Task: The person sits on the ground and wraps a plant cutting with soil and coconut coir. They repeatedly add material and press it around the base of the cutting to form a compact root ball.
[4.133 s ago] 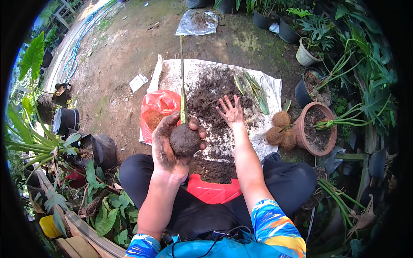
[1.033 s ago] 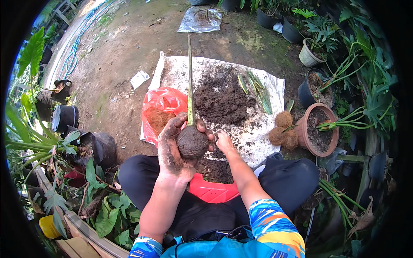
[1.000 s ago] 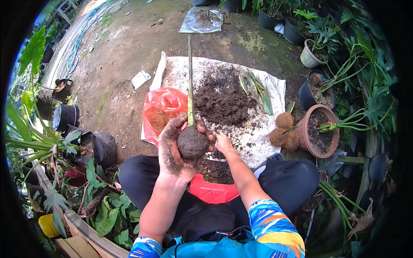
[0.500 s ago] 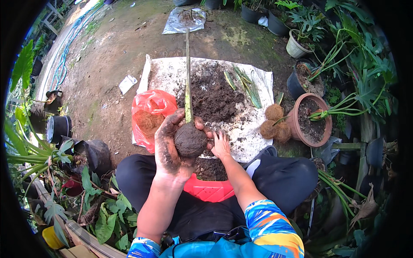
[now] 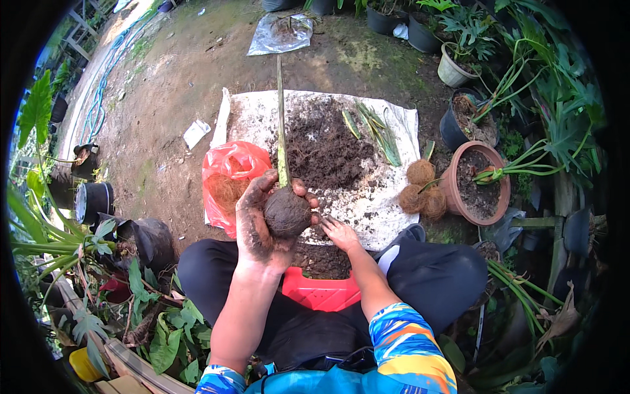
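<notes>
My soil-smeared left hand (image 5: 254, 226) is wrapped round a dark ball of soil (image 5: 287, 213), holding it up over my lap. From the top of the ball a long narrow green leaf (image 5: 281, 131) stands upright. Just right of the ball, my right hand (image 5: 340, 234) is spread, fingers stretched toward the near edge of a white sack sheet (image 5: 394, 131); a gap separates it from the ball. Loose dark soil (image 5: 331, 154) is heaped on the sheet, with cut leaves (image 5: 380, 134) beside it. A red plastic bag (image 5: 252, 157) of brown fibre (image 5: 228, 190) sits at the left.
Three fibre-wrapped balls (image 5: 420, 172) sit at the sheet's right edge, beside a tilted terracotta-coloured pot (image 5: 453, 187). Potted plants crowd the right side, and black pots (image 5: 93, 199) stand at the left. A red plastic stool (image 5: 319, 290) is between my legs. Beyond lies a clear plastic sheet (image 5: 281, 36).
My right hand has drawn slightly down and right, away from the soil ball. The ball in my left hand has turned or shifted slightly, its leaf tip now lower and farther left.
</notes>
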Action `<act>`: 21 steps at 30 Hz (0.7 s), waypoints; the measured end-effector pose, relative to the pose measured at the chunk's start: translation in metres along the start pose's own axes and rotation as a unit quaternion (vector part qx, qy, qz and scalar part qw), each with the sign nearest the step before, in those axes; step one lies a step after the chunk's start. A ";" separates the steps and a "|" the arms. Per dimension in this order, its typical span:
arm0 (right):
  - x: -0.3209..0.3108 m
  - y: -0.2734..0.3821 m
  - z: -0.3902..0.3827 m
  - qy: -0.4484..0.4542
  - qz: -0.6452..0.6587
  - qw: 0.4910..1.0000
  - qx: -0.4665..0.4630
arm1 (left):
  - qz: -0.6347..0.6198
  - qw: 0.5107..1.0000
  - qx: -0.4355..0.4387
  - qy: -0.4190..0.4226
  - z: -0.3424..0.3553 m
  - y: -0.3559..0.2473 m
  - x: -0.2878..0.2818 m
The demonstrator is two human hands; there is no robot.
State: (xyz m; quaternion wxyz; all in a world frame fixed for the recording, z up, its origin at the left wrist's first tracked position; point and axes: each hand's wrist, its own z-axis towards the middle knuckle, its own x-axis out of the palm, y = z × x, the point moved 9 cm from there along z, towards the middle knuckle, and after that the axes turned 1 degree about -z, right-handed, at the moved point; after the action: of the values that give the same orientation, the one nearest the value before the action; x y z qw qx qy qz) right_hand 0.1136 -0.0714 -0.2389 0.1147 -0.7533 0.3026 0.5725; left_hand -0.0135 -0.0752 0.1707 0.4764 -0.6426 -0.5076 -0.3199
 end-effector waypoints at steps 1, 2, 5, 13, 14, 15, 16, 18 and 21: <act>0.006 -0.007 0.001 0.043 -0.002 0.999 -0.027 | 0.007 1.000 0.005 -0.011 0.001 -0.001 -0.002; 0.007 -0.016 -0.001 0.062 0.024 0.997 -0.040 | 0.009 1.000 0.009 -0.019 0.002 -0.002 -0.002; 0.000 -0.035 -0.007 0.068 -0.038 0.997 -0.028 | -0.003 1.000 0.004 -0.030 0.004 0.002 -0.001; -0.014 -0.099 -0.035 -0.203 0.730 0.496 0.423 | -0.036 0.998 -0.055 -0.013 0.012 0.037 0.005; -0.026 -0.095 -0.031 -0.180 0.778 0.470 0.376 | -0.042 0.996 -0.078 -0.001 0.015 0.044 0.005; -0.036 -0.094 -0.034 -0.156 0.801 0.440 0.375 | -0.060 0.993 -0.100 0.023 0.017 0.051 0.008; -0.057 -0.084 -0.029 -0.138 0.857 0.391 0.307 | -0.036 0.994 -0.096 0.025 0.020 0.054 0.006; -0.102 -0.072 -0.034 -0.127 0.884 0.377 0.245 | -0.005 0.997 -0.077 0.011 0.025 0.057 -0.002; -0.171 -0.053 -0.038 -0.105 0.902 0.368 0.200 | 0.079 0.996 -0.040 -0.017 0.030 0.059 -0.011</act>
State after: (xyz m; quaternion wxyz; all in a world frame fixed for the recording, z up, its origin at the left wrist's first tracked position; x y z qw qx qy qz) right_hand 0.1471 0.0060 -0.0767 -0.2914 0.0791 0.8933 0.3329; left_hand 0.0377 -0.0525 0.1339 0.4652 -0.7046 -0.4503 -0.2905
